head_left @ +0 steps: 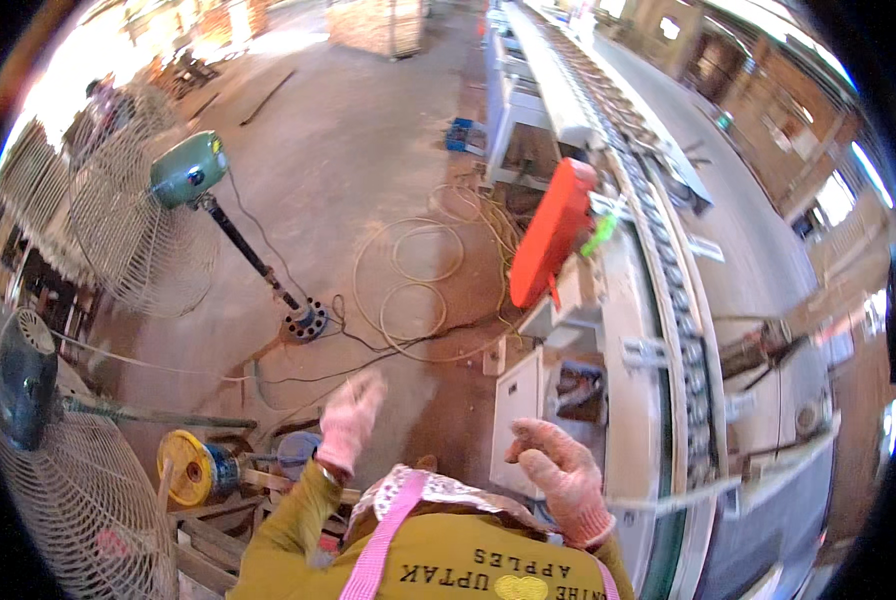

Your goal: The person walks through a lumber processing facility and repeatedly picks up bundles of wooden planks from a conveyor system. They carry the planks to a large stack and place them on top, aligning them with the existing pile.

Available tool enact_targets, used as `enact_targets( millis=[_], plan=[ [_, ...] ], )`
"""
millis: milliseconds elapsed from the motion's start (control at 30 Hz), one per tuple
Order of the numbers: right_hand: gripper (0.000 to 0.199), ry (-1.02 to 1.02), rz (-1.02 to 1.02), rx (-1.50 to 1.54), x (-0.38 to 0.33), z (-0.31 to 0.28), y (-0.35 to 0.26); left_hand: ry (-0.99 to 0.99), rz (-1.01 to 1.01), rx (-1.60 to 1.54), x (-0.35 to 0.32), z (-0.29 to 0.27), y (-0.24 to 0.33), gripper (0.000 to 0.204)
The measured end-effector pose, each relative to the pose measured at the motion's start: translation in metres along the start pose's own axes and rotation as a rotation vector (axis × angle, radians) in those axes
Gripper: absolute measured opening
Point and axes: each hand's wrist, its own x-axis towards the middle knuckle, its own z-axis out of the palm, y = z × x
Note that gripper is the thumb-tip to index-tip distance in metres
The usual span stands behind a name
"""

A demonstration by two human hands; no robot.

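Both pink-gloved hands hang empty with fingers loosely spread, the left hand (pixel 351 420) over bare concrete floor (pixel 368 150) left of the long white conveyor machine (pixel 658 300), the right hand (pixel 565 478) beside its near edge, below the orange guard (pixel 551 232).

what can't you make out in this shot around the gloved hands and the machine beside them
- Head view: the left hand and right hand wear pink gloves, so the fingers' skin and any small thing in a palm stay hidden.
- The open white cabinet holds dark parts too small to identify.
- The roller conveyor bends off at the fisheye rim, its ends cut off.
- The far end of the floor is washed out by glare.
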Motion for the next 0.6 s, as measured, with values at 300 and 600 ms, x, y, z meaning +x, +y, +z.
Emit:
enact_targets(
  millis=[300,600],
  plan=[
    [0.043,-0.380,-0.228,-0.386,0.253,0.036,0.035,-0.014,-0.147,-0.033,0.114,-0.036,0.022,0.039],
    [0.061,-0.426,-0.116,-0.459,0.472,0.061,-0.024,-0.081,-0.369,0.402,0.291,-0.067,0.014,0.053]
  ],
)
